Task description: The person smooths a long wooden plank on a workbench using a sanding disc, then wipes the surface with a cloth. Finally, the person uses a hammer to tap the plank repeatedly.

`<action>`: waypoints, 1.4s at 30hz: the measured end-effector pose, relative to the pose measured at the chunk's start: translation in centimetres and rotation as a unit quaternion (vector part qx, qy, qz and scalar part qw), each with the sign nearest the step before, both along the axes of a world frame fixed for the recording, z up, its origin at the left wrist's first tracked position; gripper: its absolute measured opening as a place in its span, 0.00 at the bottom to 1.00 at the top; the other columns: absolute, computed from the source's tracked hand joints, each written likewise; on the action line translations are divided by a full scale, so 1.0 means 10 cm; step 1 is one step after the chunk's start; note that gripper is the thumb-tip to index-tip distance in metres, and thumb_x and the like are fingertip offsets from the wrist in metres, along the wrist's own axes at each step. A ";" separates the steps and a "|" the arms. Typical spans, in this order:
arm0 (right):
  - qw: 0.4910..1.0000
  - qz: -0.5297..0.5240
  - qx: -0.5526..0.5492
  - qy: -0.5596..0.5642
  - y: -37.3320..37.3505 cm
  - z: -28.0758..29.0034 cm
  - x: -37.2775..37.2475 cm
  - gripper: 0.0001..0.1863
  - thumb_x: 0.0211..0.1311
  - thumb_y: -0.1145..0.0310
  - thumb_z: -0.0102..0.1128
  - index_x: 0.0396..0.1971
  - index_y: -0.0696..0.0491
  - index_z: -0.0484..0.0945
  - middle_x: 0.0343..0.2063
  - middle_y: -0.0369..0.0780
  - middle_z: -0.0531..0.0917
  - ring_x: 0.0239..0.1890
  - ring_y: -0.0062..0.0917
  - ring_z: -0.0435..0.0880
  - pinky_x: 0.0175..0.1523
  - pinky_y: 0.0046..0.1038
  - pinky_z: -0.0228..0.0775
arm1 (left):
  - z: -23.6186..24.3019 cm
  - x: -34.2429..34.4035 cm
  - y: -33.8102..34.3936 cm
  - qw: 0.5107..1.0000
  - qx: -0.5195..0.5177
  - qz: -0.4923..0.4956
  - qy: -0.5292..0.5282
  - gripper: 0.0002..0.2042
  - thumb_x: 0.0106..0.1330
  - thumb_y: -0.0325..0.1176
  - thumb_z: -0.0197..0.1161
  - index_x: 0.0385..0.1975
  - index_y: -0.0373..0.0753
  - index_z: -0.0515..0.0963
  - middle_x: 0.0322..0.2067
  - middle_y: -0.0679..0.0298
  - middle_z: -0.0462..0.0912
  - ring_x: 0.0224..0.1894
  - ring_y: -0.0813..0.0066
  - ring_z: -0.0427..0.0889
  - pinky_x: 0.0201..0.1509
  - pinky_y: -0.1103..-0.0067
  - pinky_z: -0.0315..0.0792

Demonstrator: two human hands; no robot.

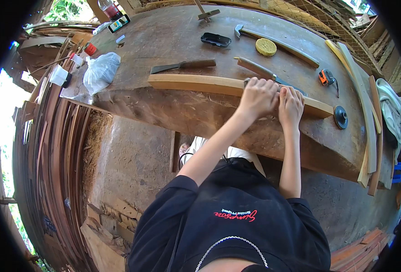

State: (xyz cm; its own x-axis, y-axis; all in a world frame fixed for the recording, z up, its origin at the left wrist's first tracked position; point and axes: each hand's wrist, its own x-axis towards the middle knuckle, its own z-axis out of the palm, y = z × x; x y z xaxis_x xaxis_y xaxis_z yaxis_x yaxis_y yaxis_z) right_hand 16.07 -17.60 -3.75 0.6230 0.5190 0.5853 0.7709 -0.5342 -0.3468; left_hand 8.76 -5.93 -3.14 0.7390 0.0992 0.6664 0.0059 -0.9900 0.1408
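Observation:
A long, squared strip of light wood (pixel 193 84) lies along the near edge of the workbench. My left hand (pixel 258 97) is closed over the strip right of its middle, and a bit of dark grey shows by its fingers. Close beside it, my right hand (pixel 291 103) is also curled down on the strip. What the two hands grip is mostly hidden under the fingers. Just behind them lies a tool with a wooden handle (pixel 256 68) and a dark blade. A flat-bladed tool (pixel 182 65) with a wooden handle rests behind the strip's left part.
On the workbench (pixel 164 41) lie a hammer (pixel 280 44), a yellow round block (pixel 265 46), a black case (pixel 216 40), an orange tape measure (pixel 327 77) and a black disc (pixel 340 117). A plastic bag (pixel 101 72) sits at left. Long boards (pixel 361 104) line the right end.

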 end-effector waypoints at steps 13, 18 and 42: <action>0.999 0.050 -0.006 0.001 -0.08 0.09 -0.07 0.15 0.71 0.59 0.43 0.42 0.51 0.77 0.37 0.39 0.80 0.46 0.34 0.75 0.58 0.34 0.59 | 0.12 -1.52 1.85 0.975 -0.030 0.208 0.069 0.17 0.70 0.40 0.41 0.34 0.41 0.80 0.35 0.61 0.83 0.41 0.64 0.80 0.52 0.70 0.69; 0.996 0.084 -0.034 -0.008 -0.19 0.16 -0.14 0.15 0.64 0.58 0.55 0.45 0.50 0.75 0.41 0.38 0.78 0.49 0.35 0.73 0.59 0.35 0.58 | 0.07 -1.59 1.88 0.978 0.005 0.208 0.007 0.11 0.67 0.33 0.45 0.27 0.41 0.75 0.28 0.64 0.77 0.38 0.64 0.77 0.50 0.70 0.65; 0.993 0.049 0.053 -0.090 -0.39 -0.36 -0.36 0.21 0.52 0.59 0.66 0.48 0.46 0.78 0.47 0.34 0.79 0.53 0.29 0.75 0.61 0.36 0.61 | -0.41 -1.83 1.79 0.971 0.054 0.212 -0.100 0.15 0.72 0.42 0.41 0.40 0.43 0.75 0.44 0.64 0.79 0.50 0.62 0.75 0.58 0.67 0.61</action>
State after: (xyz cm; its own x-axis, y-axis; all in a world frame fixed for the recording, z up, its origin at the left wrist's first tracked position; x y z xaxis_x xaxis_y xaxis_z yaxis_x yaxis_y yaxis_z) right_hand 12.50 -21.48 -7.38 0.4525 0.5016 0.7373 0.8721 -0.4214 -0.2486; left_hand -9.54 11.98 -7.26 0.5014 0.2885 0.8157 0.3999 -0.9133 0.0771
